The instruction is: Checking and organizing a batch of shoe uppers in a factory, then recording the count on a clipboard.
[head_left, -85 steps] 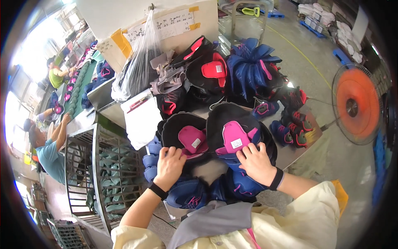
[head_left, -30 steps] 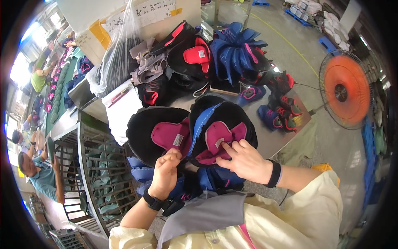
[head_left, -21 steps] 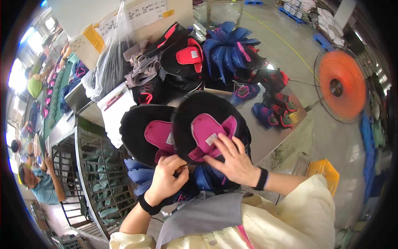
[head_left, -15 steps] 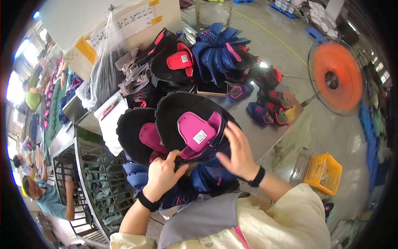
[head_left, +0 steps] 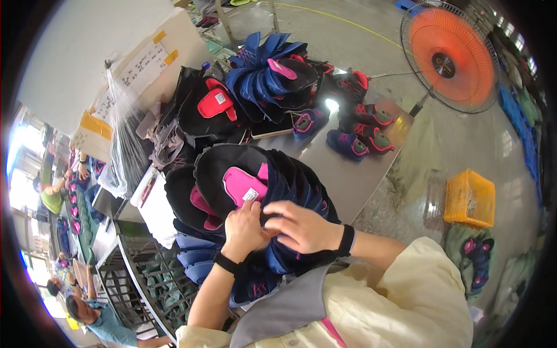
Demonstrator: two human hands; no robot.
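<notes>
Blk shoe top w/ pink tongue [head_left: 239,181] is on a pile of blue shoe tops [head_left: 200,249], nr ctr of the pic. L hand [head_left: 243,230] is at its near edge, fingers bent; can't tell if it's gripping. R hand [head_left: 304,229] is just beside, fingers loose & spread. Small shoes [head_left: 348,145] sit on the table [head_left: 342,177], right of ctr. Orange fan [head_left: 455,55]: upper right. Yellow crate [head_left: 458,200]: right side.

A stack of black-lined navy fabric shoe uppers [head_left: 283,178] is touched by the left hand [head_left: 243,231], the right hand [head_left: 307,228] held close beside; small black-and-red shoes [head_left: 365,132] are set on the smooth grey tabletop [head_left: 351,177].
</notes>
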